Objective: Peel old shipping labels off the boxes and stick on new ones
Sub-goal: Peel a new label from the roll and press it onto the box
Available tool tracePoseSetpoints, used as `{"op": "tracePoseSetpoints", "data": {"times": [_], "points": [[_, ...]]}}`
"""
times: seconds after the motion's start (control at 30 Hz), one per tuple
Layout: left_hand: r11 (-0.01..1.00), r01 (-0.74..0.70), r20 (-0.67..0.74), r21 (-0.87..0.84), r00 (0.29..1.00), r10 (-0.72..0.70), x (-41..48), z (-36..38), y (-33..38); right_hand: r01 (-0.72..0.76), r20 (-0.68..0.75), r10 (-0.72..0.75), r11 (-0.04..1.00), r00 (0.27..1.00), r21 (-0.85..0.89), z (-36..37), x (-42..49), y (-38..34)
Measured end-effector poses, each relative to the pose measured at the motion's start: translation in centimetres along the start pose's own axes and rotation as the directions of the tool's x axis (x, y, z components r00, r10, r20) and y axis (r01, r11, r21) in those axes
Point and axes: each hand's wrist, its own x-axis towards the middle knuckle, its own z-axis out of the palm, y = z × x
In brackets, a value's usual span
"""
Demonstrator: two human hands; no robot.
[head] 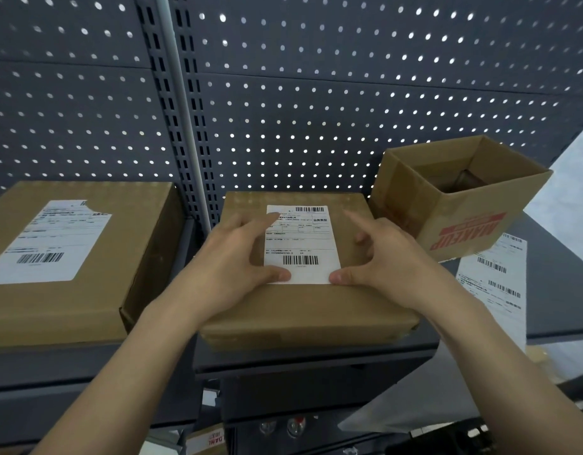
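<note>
A flat brown box [303, 310] lies on the dark shelf in the middle, with a white shipping label [301, 243] flat on its top. My left hand [237, 257] rests on the label's left side, thumb pressing its near left corner and forefinger on its upper left. My right hand [382, 257] is spread at the label's right side, thumb on the near right corner, forefinger raised and pointing over the box. Neither hand grips anything. A larger brown box [63, 300] at the left bears a white label [50, 241] with a torn top edge.
An open cardboard box [460, 195] with red print stands at the back right. A strip of white labels [493, 284] lies on the shelf [562, 290] beside it and hangs over the front edge. A grey pegboard wall [316, 93] closes the back.
</note>
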Motion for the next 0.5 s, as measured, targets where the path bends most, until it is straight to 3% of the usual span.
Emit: {"op": "tracePoseSetpoints", "data": {"times": [0.13,0.27,0.4,0.5], "points": [[0.996,-0.002,0.030,0.084,1.000,0.000,-0.1,-0.6,0.3,0.049,0.001,-0.049,0.999,0.999,-0.024,-0.1,0.7,0.5],[0.989,-0.076,0.031,0.129,0.997,0.072,0.1,-0.4,0.8,0.188,-0.023,-0.191,0.976,0.981,-0.107,0.8,1.6,1.0],[0.970,-0.171,0.060,0.170,0.985,0.163,0.9,0.0,0.7,0.400,0.010,-0.406,0.896,0.914,-0.194,2.0,2.2,0.9],[0.975,-0.134,0.174,0.178,0.979,0.103,1.8,0.4,0.2,0.501,0.071,-0.498,0.839,0.864,-0.214,2.5,2.8,0.8]]}}
